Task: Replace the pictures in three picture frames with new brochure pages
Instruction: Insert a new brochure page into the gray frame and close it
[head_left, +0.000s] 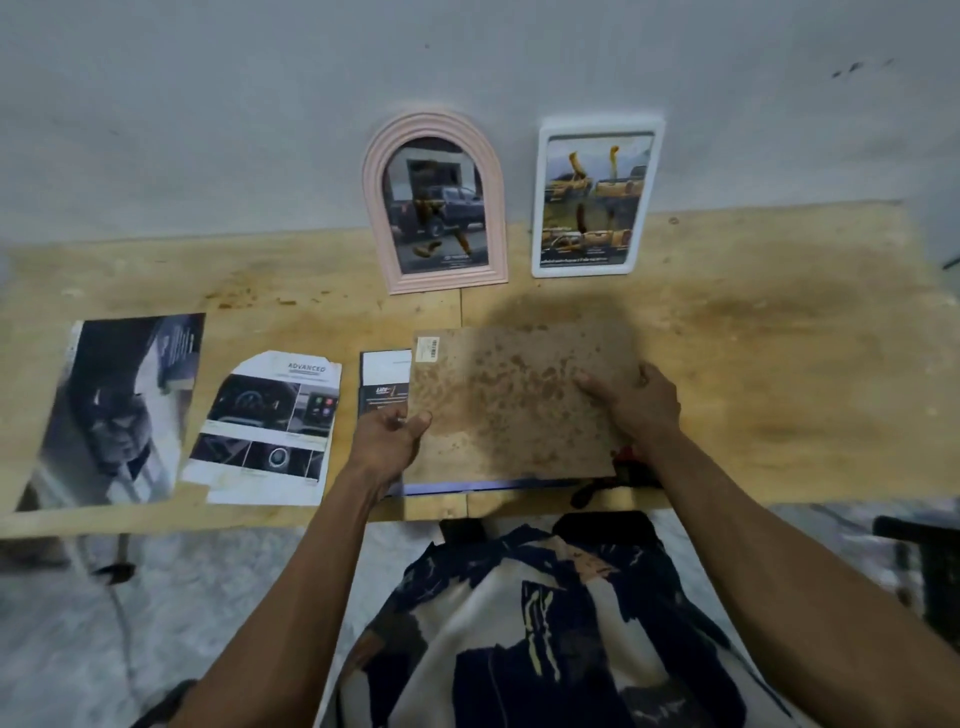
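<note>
Both hands grip the stained backing board (514, 400) at the worktop's (779, 364) front edge, left hand (392, 434) and right hand (631, 402) on opposite sides, prob. to seat it squarely over the third frame (483, 487), w/ two filled frames propped along the back edge.

A person's bare forearms, no sleeves in view, extend from a loose garment (545, 623) patterned in navy, cream and tan patches with thin pale-yellow streaks; the left hand (387, 441) and right hand (631, 402) wear nothing.
</note>
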